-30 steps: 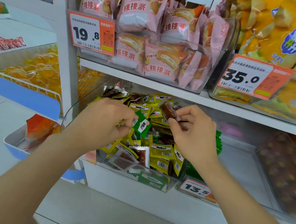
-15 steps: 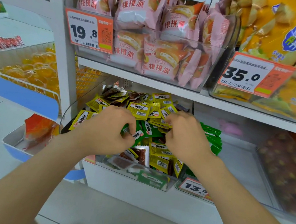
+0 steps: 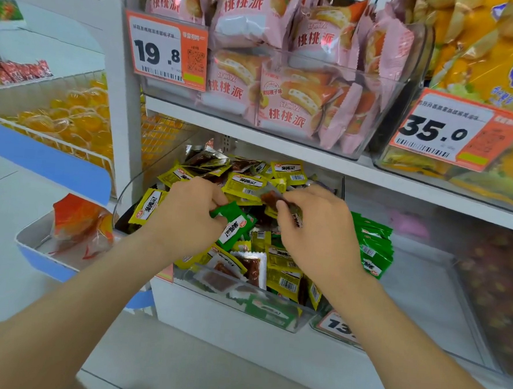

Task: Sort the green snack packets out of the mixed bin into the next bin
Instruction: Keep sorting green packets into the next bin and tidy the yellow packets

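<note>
One glossy green packet (image 3: 233, 226), left hand (image 3: 187, 217) (brown packet (image 3: 271, 199), right hand (image 3: 316, 231))

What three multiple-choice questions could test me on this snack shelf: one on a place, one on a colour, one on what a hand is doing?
1. Where is the stack of green packets?
A) in the next bin, right of the mixed bin
B) on the floor
C) on the top shelf

2. What colour is the packet that the left hand holds?
A) pink
B) blue
C) green

3. What is the right hand doing?
A) hanging idle
B) pinching a reddish-brown packet
C) pressing a price tag

Answers:
1 A, the stack stands at the next bin's left side.
2 C, a green packet sticks out from its curled fingers.
3 B, its fingertips close on the reddish-brown packet above the mixed bin.
</note>
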`<state>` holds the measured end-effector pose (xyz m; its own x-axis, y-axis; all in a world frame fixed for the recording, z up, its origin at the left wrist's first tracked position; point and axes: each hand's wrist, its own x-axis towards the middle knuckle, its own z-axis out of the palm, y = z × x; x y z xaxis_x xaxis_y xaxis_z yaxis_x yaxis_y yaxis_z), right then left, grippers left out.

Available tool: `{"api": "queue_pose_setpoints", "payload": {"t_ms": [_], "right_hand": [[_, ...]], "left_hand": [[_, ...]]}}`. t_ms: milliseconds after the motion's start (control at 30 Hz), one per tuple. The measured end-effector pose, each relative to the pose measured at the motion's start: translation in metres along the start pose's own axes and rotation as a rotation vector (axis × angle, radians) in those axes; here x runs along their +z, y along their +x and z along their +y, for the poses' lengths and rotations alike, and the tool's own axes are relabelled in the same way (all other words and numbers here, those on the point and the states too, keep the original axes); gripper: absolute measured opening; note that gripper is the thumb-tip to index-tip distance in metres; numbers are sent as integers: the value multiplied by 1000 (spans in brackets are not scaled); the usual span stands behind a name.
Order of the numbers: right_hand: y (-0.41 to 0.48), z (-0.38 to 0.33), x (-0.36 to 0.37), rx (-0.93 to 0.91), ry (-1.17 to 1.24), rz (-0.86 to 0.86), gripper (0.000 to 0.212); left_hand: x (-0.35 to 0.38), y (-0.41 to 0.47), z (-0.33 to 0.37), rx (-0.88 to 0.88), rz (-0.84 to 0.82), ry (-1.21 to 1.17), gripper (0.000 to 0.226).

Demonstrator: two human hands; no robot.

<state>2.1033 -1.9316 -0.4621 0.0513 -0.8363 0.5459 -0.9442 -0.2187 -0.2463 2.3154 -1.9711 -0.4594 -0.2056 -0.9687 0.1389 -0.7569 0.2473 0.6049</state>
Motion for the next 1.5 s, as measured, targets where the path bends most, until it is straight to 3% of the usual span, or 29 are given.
{"api": "queue_pose_setpoints", "payload": {"t_ms": [67, 133, 200, 233, 300, 367, 433, 500, 633, 767, 900, 1067, 1267, 1400, 1500], "right_hand": [[-7, -7, -2, -60, 117, -19, 14], [-12, -14, 3, -137, 181, -71, 10], [-14, -18, 10, -175, 199, -111, 15], [-13, -20, 12, -188, 217, -119, 17], [-10, -22, 10, -173, 332, -151, 20], [-8, -21, 5, -26, 439, -176, 20], [-7, -16, 2, 98, 354, -234, 27], [-9, -14, 6, 132, 210, -399, 39], [-9, -29, 15, 170, 125, -601, 14], [-6, -37, 31, 203, 179, -578, 24], [-3, -41, 40, 313, 230, -624, 49], [6, -42, 50, 376, 384, -518, 48], [16, -40, 42, 398, 463, -713, 80], [18, -45, 51, 432, 446, -632, 49], [20, -50, 57, 428, 401, -653, 41]], "left_hand": [[3, 0, 3, -46, 24, -106, 25], [2, -1, 12, -124, -31, -421, 14], [-3, -4, 21, -252, -136, -804, 20], [-6, -5, 23, -267, -167, -873, 24], [-8, -6, 20, -234, -137, -789, 24], [-8, -5, 12, -162, 2, -544, 22], [-10, -8, 9, -50, 188, -249, 18], [-8, -13, 9, 58, 333, -91, 16], [12, -25, -3, 57, 406, 38, 16], [43, -36, -5, 3, 298, -71, 27], [58, -24, -8, 16, 281, 36, 16], [44, 16, -37, 117, 336, 11, 21], [49, 18, -42, 178, 392, -26, 23], [48, 19, -45, 176, 385, -96, 18], [47, 19, -44, 171, 381, -126, 15]]}}
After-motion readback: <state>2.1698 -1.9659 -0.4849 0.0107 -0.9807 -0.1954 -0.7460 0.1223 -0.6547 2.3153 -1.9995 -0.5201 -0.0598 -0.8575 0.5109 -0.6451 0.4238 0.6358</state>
